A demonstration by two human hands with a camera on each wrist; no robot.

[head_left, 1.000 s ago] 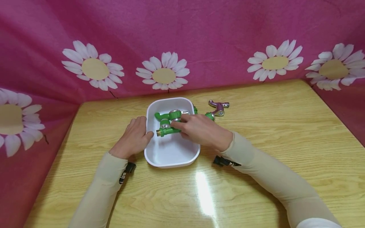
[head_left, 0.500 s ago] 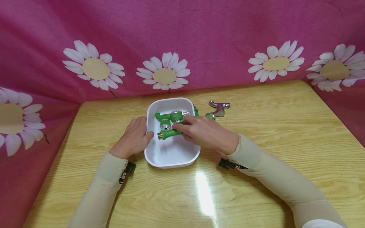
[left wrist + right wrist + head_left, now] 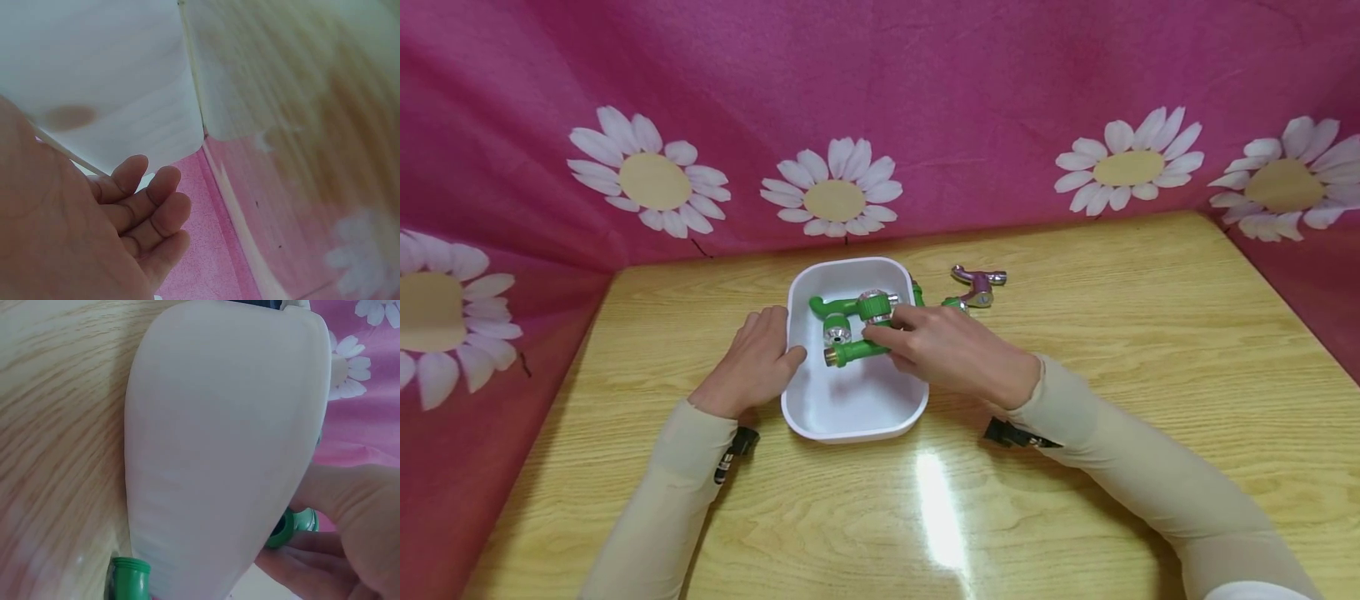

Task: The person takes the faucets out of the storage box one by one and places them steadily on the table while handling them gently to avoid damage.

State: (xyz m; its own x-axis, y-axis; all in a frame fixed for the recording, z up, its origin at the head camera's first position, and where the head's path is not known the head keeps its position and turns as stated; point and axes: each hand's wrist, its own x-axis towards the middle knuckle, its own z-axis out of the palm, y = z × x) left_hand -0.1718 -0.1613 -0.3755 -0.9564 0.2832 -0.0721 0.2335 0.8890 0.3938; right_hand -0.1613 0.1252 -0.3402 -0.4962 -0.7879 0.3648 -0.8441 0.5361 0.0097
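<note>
Saw pink daisy cloth [image 3: 737, 83] stretching from 9 o'clock round through 12 to 3, behind a wooden table [image 3: 820, 525]. Noted a beige left sleeve [image 3: 662, 492] coming in from 7 o'clock, with a small black camera [image 3: 743, 442] at the wrist. Found the left hand [image 3: 748, 362] at the 9 o'clock side of a white tub [image 3: 850, 432], thumb over the rim, fingers bent along the outer wall, gripping that side. Spotted inside, towards 11 o'clock, a green spout [image 3: 835, 308], with a round green cap [image 3: 837, 327] just nearer. Located the green tap [image 3: 859, 351] near the middle of the tub, brass end pointing to 8 o'clock; could not tell whether touching the tub floor. Saw the right hand [image 3: 951, 346] reaching over the 3 o'clock rim, thumb and fingers closed on that tap in a pinch. Made out a green part [image 3: 917, 292] just outside the rim at 2 o'clock, and a green knob [image 3: 955, 304] farther along, partly hidden; could not tell whether joined. Noticed a purple tap [image 3: 981, 286] beyond, also towards 2, and a beige right sleeve [image 3: 1142, 458] leading off to 4.
</note>
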